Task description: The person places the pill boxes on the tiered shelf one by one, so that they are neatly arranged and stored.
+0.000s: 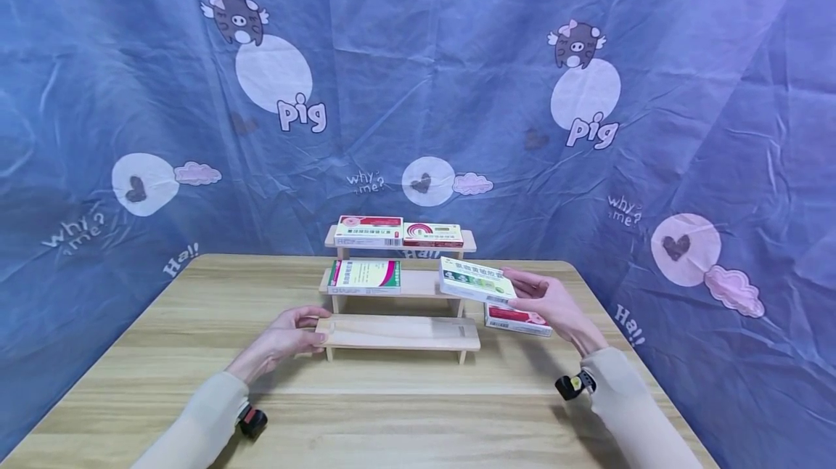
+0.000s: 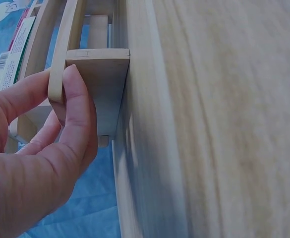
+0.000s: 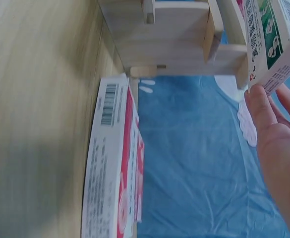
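Note:
A three-tier wooden shelf (image 1: 398,331) stands on the table. Its lowest board's left end is pinched between the thumb and fingers of my left hand (image 1: 294,338), as the left wrist view (image 2: 50,134) also shows. My right hand (image 1: 548,302) grips a white and green medicine box (image 1: 477,280) by its right end. That box is tilted and overlaps the right part of the middle tier in the head view. Left on the same tier lies a green, white and magenta medicine box (image 1: 363,276). Below my right hand, a red and white medicine box (image 1: 517,319) lies on the table.
Two more boxes occupy the top tier: a red and white one (image 1: 369,231) at left and a white one with a red arc (image 1: 432,234) at right. Behind the wooden table (image 1: 366,425) hangs a blue printed cloth (image 1: 418,91), which also runs along both sides.

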### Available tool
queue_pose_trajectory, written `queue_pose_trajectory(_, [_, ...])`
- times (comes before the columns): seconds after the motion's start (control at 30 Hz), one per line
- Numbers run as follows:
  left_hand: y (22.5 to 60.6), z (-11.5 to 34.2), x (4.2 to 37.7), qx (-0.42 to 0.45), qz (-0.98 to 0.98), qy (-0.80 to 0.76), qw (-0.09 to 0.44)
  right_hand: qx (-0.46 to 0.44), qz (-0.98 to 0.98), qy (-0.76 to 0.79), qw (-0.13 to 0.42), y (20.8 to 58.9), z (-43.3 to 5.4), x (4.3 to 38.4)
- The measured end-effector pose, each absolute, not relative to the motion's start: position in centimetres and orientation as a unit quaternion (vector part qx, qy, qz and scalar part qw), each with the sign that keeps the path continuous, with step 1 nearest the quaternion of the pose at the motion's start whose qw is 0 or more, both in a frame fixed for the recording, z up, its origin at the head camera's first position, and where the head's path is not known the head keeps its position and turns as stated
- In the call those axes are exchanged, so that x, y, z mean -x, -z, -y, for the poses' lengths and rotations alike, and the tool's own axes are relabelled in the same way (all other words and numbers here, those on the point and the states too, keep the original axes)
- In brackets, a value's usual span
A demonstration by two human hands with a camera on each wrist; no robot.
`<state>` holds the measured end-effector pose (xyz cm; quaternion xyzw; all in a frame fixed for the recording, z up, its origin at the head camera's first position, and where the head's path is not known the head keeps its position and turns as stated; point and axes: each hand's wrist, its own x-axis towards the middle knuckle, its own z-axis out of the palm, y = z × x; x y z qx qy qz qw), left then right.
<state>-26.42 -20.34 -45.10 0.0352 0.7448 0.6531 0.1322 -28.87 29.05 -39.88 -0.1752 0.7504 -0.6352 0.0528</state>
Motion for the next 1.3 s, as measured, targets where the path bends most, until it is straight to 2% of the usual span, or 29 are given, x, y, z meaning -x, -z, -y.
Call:
queue_pose_trajectory(0.57, [45.6, 20.5, 26.1, -0.047, -0.743, -0.652, 0.144, 0.178, -0.747, 0.635, 0.086, 40.1, -26.1, 30.1])
queue_pose_trajectory(1.3, [45.3, 20.6, 26.5, -0.056, -0.737, -0.658, 0.147, 0.182, -0.76, 0.619, 0.073, 39.5, -23.5, 31.2])
